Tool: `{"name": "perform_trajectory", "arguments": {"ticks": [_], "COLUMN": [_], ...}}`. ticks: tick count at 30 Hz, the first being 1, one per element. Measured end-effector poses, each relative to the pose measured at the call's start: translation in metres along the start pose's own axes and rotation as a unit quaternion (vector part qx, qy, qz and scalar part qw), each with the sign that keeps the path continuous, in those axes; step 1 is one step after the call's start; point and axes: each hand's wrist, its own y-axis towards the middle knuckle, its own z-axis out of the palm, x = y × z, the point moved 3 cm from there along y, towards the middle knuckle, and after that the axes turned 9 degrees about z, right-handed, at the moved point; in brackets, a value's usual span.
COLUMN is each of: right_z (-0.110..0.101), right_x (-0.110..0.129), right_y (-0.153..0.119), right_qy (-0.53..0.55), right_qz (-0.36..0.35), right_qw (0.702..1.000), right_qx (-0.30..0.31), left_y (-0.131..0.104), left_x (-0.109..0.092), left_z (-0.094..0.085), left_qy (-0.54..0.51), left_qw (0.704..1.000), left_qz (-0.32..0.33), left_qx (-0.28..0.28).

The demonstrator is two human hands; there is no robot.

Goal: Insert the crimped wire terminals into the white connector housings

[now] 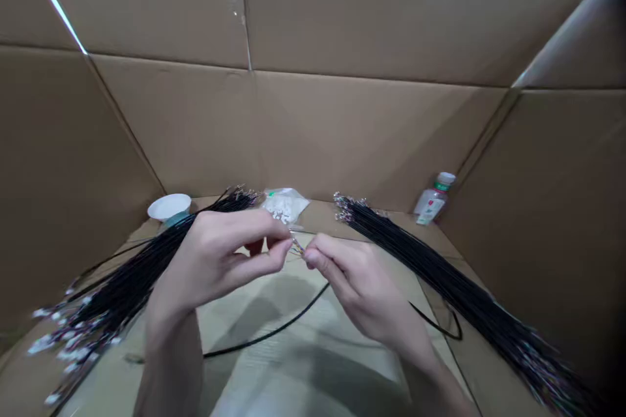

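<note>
My left hand (222, 254) and my right hand (355, 283) meet at the middle, fingertips pinched together on the thin wire ends (297, 247) of a single black cable (274, 332). That cable trails down and left across the tabletop, and another loop of it shows to the right of my right wrist. A thick bundle of black cables with white connectors (117, 280) lies to the left of my left hand. A second black cable bundle (440, 267) lies to the right of my right hand.
Tall cardboard walls (342, 130) enclose the work surface on three sides. At the back stand a white bowl (169, 206), a clear bag of small white parts (285, 203) and a small bottle with a white cap (433, 201).
</note>
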Motion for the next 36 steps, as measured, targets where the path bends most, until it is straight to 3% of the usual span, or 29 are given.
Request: {"name": "perform_trajectory", "arguments": {"ticks": [5, 11, 18, 24, 36], "right_z": [-0.0025, -0.0080, -0.0071, -0.0062, -0.0098], "right_x": [0.0000, 0.0006, -0.0006, -0.0002, 0.0003], "right_y": [-0.0065, -0.0068, -0.0052, -0.0031, -0.0041], "right_qy": [0.002, 0.099, 0.298, 0.344, 0.308], "right_qz": [-0.003, 0.004, 0.006, -0.016, -0.043], "right_qw": [1.000, 0.993, 0.946, 0.926, 0.943], "right_qx": [0.015, 0.057, 0.130, 0.152, 0.117], "left_y": [0.0037, 0.0023, -0.0044, -0.0014, -0.0021], "left_x": [-0.0023, -0.0013, 0.0056, 0.0027, 0.0017], "left_z": [0.0011, 0.0031, -0.0050, -0.0005, -0.0006], "left_qy": [-0.022, -0.063, -0.096, -0.111, -0.160], "left_qw": [1.000, 0.996, 0.984, 0.990, 0.985], "left_qz": [-0.011, -0.038, -0.083, -0.055, -0.060], "left_qx": [-0.010, -0.053, -0.123, -0.068, -0.032]}}
